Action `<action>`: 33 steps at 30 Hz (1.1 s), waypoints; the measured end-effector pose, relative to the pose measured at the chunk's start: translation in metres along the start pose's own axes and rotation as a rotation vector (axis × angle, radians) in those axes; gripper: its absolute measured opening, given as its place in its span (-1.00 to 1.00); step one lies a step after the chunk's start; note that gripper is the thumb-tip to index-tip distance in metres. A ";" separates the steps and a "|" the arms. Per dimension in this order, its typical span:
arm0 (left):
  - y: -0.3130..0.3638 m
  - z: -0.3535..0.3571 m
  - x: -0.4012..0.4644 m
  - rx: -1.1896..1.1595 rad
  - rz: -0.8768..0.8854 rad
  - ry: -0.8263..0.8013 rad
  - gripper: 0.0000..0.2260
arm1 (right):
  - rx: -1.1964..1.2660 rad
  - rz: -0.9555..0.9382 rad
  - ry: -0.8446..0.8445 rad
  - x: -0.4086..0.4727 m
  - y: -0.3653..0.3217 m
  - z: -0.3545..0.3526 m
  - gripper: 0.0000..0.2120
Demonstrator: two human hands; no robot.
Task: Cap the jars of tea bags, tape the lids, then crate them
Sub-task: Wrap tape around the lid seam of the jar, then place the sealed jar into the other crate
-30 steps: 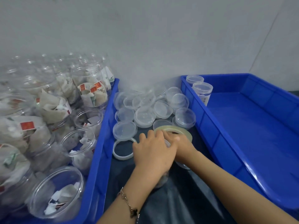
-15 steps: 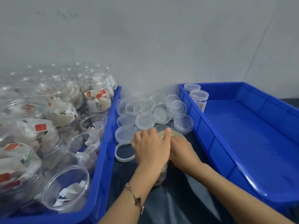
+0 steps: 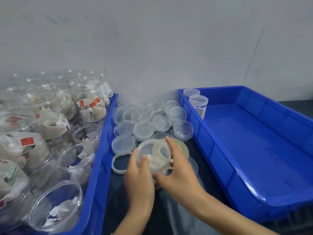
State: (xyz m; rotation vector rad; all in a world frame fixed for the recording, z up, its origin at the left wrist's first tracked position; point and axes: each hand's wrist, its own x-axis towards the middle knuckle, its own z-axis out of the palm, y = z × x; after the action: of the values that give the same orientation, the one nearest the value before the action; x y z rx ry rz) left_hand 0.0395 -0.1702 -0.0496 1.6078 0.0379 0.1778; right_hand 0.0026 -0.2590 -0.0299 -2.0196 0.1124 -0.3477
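A clear jar [image 3: 153, 156] with tea bags inside and a clear lid on top is tilted toward me between the two crates. My left hand [image 3: 138, 182] grips its left side, thumb on the wall. My right hand [image 3: 177, 175] wraps round its right side, forefinger up along the lid's rim. A roll of clear tape [image 3: 183, 148] lies just behind the jar, partly seen through the lid. Loose clear lids [image 3: 144, 128] are piled further back. Two capped jars [image 3: 198, 101] stand in the back left corner of the right blue crate [image 3: 254, 194].
The left blue crate [image 3: 101, 167] is packed with open jars of tea bags [image 3: 55, 206]. A white ring [image 3: 116, 167] lies on the dark table left of my hands. A grey wall closes off the back.
My hands lay over the lid on top of the jar; now they hold the jar by its sides, tilted up toward me, so the lid shows.
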 end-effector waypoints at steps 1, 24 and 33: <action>0.013 0.002 -0.001 -0.012 0.058 0.019 -0.72 | -0.027 -0.060 0.039 0.000 -0.009 -0.004 -0.19; 0.032 0.202 0.115 0.748 0.350 -0.793 -0.37 | -0.641 -0.047 0.463 0.154 0.076 -0.161 -0.65; 0.000 0.222 0.122 1.015 0.450 -0.829 -0.34 | -0.410 0.085 0.445 0.192 0.134 -0.151 -0.64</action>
State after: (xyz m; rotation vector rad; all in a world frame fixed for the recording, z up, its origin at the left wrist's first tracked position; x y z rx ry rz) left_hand 0.1906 -0.3736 -0.0462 2.5655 -1.0223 -0.2206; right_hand 0.1506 -0.4942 -0.0475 -2.2958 0.5856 -0.7663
